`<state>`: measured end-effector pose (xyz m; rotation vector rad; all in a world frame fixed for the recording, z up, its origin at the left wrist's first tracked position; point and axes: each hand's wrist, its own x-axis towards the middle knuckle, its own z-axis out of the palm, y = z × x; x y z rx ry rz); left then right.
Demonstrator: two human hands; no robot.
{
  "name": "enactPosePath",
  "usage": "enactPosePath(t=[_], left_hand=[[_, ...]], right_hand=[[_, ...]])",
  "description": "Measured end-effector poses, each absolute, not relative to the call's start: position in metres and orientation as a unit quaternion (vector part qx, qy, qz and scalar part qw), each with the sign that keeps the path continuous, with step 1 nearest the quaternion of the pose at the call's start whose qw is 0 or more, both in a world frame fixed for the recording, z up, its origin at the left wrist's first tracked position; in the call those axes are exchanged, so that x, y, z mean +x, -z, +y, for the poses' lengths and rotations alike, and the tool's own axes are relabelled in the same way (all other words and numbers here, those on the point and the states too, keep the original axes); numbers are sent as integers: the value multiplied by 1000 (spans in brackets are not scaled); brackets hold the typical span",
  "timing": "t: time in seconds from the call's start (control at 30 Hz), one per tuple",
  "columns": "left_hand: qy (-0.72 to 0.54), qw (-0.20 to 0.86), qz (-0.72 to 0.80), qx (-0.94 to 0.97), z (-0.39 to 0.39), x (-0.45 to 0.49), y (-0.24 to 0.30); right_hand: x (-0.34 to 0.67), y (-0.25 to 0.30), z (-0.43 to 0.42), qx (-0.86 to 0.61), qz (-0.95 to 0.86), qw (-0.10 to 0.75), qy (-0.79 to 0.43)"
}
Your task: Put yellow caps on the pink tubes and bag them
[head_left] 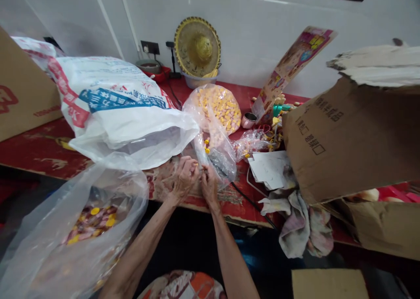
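My left hand [184, 176] and my right hand [209, 183] are close together over the worn front edge of the red table. Both have curled, pinched fingers. A speck of yellow-orange shows at my left fingertips; what either hand holds is too small to make out. Just beyond them lies a clear plastic bag [226, 154], its mouth towards me, with a few yellow-topped pieces [207, 146] inside. Its bulging far part is full of small yellow and pink pieces [221, 108]. Left of my hands, a large translucent bag [131, 189] hangs at the table edge, holding brown, pink and yellow pieces [93, 220].
A big white printed sack [131, 128] lies at the left beside a cardboard box [26, 89]. To the right are a metal-lined pink cup [248, 120], white papers [271, 167], rags [297, 224] and a tilted carton [334, 137]. A black cable [247, 198] crosses the table edge.
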<state>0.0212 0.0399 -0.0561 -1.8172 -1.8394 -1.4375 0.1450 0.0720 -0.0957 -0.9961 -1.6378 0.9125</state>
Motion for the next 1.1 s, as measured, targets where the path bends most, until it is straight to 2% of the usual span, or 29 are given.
enactPosePath(t=[0.1, 0.23, 0.6, 0.73, 0.83, 0.97, 1.03, 1.1], left_hand=[[454, 95, -636, -617, 38, 19, 61], [392, 43, -652, -647, 40, 16, 74], [487, -19, -693, -532, 36, 6, 71], [504, 42, -682, -529, 37, 5, 57], [439, 88, -673, -590, 39, 8, 58], [320, 77, -681, -654, 42, 13, 73], [319, 57, -689, -649, 45, 13, 78], [369, 32, -686, -627, 46, 9, 78]], right_hand=[[145, 97, 72, -415, -675, 483, -372], [144, 98, 73, -421, -675, 484, -365], [142, 95, 73, -415, -674, 487, -369], [143, 93, 72, -407, -677, 488, -370], [143, 94, 72, -407, -679, 487, -369], [143, 96, 73, -418, -671, 487, -371], [143, 95, 73, -421, -668, 487, -373], [144, 93, 73, -421, -669, 487, -371]])
